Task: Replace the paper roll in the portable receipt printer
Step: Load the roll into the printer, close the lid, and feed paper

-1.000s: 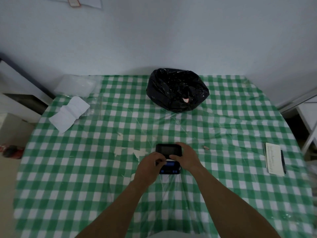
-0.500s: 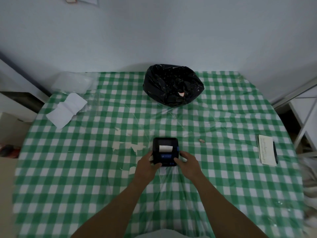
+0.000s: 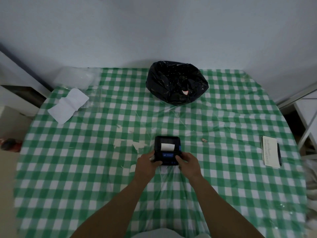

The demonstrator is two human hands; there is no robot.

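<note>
A small black receipt printer [image 3: 167, 140] lies flat on the green checked table, near the middle. Its lid is down and a short white strip of paper [image 3: 168, 146] sticks out over the top. A blue-lit panel shows on its near half. My left hand [image 3: 146, 164] grips the printer's near left corner, thumb on top. My right hand [image 3: 188, 163] grips the near right corner the same way. The paper roll inside is hidden.
A black plastic bag [image 3: 176, 82] sits at the back centre. Folded white paper [image 3: 68, 105] and clear plastic packaging [image 3: 75, 78] lie at the back left. A notepad with a pen [image 3: 271, 153] rests at the right edge. Torn paper scraps [image 3: 130, 144] lie left of the printer.
The printer's lid went from raised to shut over the paper. Both hands slid back from the top of the printer to its near corners.
</note>
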